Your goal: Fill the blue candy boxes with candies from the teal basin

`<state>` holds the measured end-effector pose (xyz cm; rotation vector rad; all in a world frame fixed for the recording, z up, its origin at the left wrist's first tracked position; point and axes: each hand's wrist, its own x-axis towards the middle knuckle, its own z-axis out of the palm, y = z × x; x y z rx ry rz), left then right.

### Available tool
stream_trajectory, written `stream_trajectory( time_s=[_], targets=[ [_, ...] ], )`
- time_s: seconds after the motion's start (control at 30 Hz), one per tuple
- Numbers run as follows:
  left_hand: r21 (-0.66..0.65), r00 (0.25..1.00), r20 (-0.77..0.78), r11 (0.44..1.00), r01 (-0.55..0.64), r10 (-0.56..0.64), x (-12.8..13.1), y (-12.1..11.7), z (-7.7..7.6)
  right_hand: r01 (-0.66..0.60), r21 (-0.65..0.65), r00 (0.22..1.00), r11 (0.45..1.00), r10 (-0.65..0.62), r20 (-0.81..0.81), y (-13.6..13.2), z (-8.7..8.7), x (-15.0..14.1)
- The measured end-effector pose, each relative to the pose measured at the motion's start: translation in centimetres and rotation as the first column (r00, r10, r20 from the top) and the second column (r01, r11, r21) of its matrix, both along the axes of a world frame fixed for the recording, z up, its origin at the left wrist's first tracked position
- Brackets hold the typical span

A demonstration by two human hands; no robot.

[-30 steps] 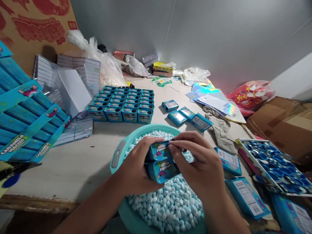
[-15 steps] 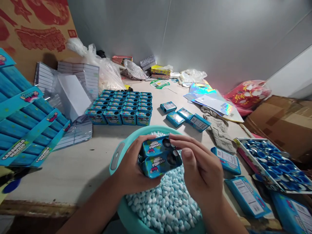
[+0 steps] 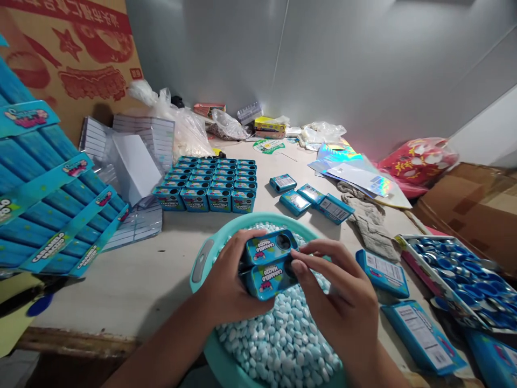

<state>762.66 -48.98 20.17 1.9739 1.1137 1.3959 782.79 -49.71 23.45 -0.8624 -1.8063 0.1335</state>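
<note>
Left hand (image 3: 230, 280) is wrapped around two blue candy tins (image 3: 269, 264), stacked one against the other, fingers curled firmly. Tins are held tilted above the teal basin (image 3: 212, 345), printed ends toward the camera, lettering upside down. Round opening of the farther tin is exposed, dark inside; that of the nearer one is partly covered by fingers.

Right hand (image 3: 343, 291) is brought in from the right, thumb and index tips drawn close together at the nearer tin's opening. Whether anything small is pinched there can't be told.

Basin is heaped with pale blue and white candies (image 3: 283, 339). Behind it, to the left, a block of upright tins (image 3: 205, 186) is lined up in rows on the bench (image 3: 121, 285). Four loose tins (image 3: 297, 202) are laid flat beyond the basin, right of the block. Grey glove (image 3: 371, 231) is left beside them, near a tray of blue caps (image 3: 464, 277).
</note>
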Motion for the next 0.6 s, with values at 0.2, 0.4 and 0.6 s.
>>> stream_trajectory(
  time_s=[0.2,0.4,0.6],
  targets=[
    [-0.066,0.985,0.168,0.998,-0.019,0.03,0.3,0.0,-0.2,-0.108,-0.048,0.994,0.993,0.107,-0.023,-0.5,-1.0,0.3],
    [-0.035,0.948,0.307,0.994,0.102,-0.087,0.1,-0.2,0.2,-0.354,-0.245,0.901,0.903,0.258,-0.35,0.0,-2.4,0.2],
    [-0.114,0.939,0.29,0.968,0.224,-0.183,0.3,-0.5,0.1,-0.48,-0.516,0.875,0.709,0.349,-0.335,0.6,-3.3,0.5]
  ],
)
